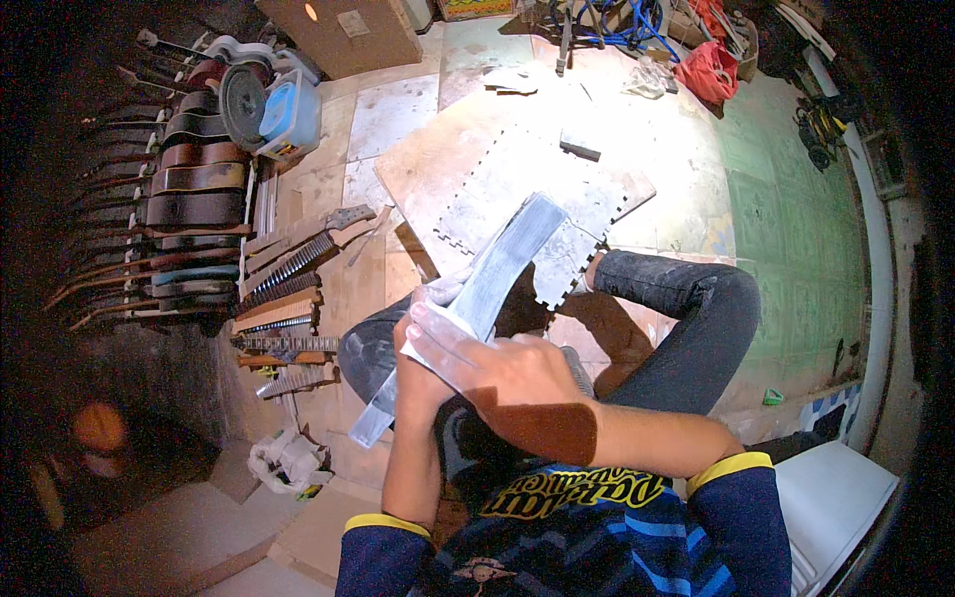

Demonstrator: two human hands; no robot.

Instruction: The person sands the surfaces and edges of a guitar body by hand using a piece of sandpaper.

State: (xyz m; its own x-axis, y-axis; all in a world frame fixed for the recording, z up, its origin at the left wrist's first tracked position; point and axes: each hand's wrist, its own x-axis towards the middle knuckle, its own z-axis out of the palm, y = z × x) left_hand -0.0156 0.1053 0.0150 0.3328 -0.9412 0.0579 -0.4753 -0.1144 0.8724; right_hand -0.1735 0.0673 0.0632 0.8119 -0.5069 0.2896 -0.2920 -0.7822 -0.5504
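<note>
A long flat bar [517, 244], grey and streaked with white, slants across my lap with its wide end away from me. My left hand [423, 373] is wrapped round its middle from the near left side. The bar's narrow lower end [373, 423] sticks out past that wrist. My right hand [522, 368] lies across the bar with its fingers closed over it, next to the left fingers. A thin pale sheet edge [410, 348] shows beneath the right fingers; its kind is hard to make out.
A white foam mat [477, 199] with jagged edges lies ahead, bearing a small grey block [580, 146]. Several guitars [199, 179] are racked at left, near loose guitar necks [288, 274]. A red bag [708, 72] and blue cable [637, 20] lie at the back right.
</note>
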